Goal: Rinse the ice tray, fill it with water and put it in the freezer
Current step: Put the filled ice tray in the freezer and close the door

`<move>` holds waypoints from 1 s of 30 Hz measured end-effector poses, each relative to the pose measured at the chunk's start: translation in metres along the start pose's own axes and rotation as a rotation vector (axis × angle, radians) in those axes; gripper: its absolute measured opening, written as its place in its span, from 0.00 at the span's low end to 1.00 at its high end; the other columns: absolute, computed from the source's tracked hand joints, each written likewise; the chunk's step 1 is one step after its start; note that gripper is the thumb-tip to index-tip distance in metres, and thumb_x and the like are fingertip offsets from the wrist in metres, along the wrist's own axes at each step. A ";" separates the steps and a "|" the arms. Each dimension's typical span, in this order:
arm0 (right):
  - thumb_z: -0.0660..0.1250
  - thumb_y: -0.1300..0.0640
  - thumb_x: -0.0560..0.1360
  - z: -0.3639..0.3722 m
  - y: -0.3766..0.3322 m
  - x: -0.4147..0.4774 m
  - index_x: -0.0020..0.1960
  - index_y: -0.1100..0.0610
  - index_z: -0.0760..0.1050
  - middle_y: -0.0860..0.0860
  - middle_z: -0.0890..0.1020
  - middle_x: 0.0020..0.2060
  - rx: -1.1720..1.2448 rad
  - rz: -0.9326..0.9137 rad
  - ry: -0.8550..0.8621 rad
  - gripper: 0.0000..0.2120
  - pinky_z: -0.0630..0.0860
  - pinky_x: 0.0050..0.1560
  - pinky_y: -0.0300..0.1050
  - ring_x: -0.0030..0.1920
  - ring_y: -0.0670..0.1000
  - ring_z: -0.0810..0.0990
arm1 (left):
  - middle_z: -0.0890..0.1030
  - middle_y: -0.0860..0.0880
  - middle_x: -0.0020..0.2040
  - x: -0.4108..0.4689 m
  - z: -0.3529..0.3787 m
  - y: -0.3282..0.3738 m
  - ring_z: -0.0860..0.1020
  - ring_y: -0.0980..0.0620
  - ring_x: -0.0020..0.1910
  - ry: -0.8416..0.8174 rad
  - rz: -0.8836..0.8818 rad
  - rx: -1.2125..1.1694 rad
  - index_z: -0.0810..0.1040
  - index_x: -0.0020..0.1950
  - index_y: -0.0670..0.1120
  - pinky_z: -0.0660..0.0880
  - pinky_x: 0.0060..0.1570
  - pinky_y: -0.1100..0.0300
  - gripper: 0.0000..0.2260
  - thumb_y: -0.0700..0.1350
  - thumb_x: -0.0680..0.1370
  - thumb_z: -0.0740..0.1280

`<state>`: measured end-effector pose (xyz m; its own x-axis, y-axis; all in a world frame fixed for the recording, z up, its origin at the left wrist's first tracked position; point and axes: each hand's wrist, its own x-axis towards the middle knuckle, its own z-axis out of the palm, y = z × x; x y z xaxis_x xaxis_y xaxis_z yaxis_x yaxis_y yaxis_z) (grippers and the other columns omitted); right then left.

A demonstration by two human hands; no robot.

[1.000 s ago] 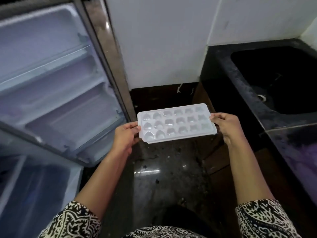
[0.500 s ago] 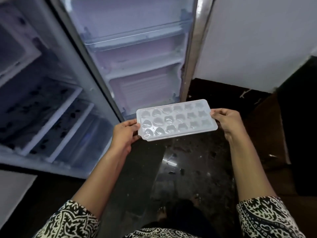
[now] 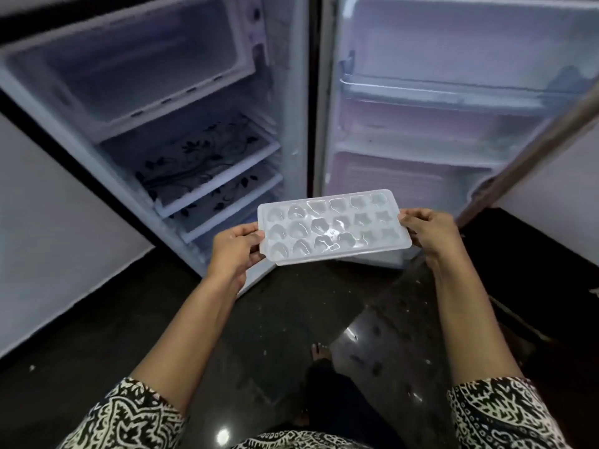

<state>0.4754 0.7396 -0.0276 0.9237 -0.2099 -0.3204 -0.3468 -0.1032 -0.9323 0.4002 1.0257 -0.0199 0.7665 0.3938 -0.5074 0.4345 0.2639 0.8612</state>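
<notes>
Dark polished stone floor (image 3: 275, 319) spreads under you, and on it stands the big white single-door fridge (image 3: 293, 92), its cabinet open in front of you. Its white door (image 3: 453, 102) is swung out to your right, rails and bins facing you. At the top of the cabinet, up and to your left, sits the boxy white freezer compartment (image 3: 129, 66), mouth towards you and, as far as the blur allows, nothing inside it. Below it are glass shelves with a black floral print (image 3: 201, 160).

You hold the translucent white plastic ice tray (image 3: 334, 226) in mid-air, low in front of the hinge side, between cabinet and door. Its long axis runs left to right, nearly level, the right end a touch farther from you. The cells glint as if they hold water.

Your left hand (image 3: 235, 247) pinches the left short edge, thumb on top. Your right hand (image 3: 428, 230) pinches the right short edge the same way.

The freezer lies well above and left of the tray, so your left hand is the nearer one and should lead. The mouth looks wider than the tray is long, so it could go in broadside. Watch the cabinet's right wall and the door edge just behind the tray, and keep it flat on the lift, or water will likely slop over the rim.
</notes>
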 end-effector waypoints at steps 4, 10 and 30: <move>0.65 0.69 0.75 0.041 -0.021 0.023 0.40 0.60 0.76 0.53 0.80 0.34 -0.015 -0.007 -0.130 0.07 0.76 0.29 0.33 0.26 0.41 0.79 | 0.83 0.47 0.45 0.014 -0.021 0.011 0.82 0.53 0.38 0.112 -0.004 -0.060 0.78 0.57 0.39 0.77 0.30 0.65 0.09 0.33 0.78 0.65; 0.66 0.69 0.73 0.101 -0.052 0.060 0.38 0.58 0.77 0.46 0.81 0.27 -0.072 -0.037 -0.276 0.09 0.75 0.28 0.35 0.25 0.42 0.78 | 0.81 0.48 0.42 0.032 -0.040 0.029 0.80 0.56 0.36 0.281 -0.014 -0.158 0.78 0.56 0.39 0.74 0.26 0.68 0.08 0.33 0.79 0.64; 0.65 0.66 0.75 0.267 -0.147 0.162 0.39 0.58 0.77 0.44 0.80 0.23 -0.185 -0.175 -0.571 0.08 0.76 0.29 0.35 0.24 0.41 0.78 | 0.80 0.50 0.43 0.130 -0.084 0.113 0.78 0.58 0.37 0.535 0.134 -0.292 0.77 0.57 0.40 0.74 0.28 0.69 0.09 0.34 0.78 0.65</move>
<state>0.7193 0.9806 0.0124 0.8928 0.3731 -0.2525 -0.1577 -0.2662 -0.9509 0.5092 1.1811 0.0083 0.4291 0.8070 -0.4057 0.1458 0.3813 0.9129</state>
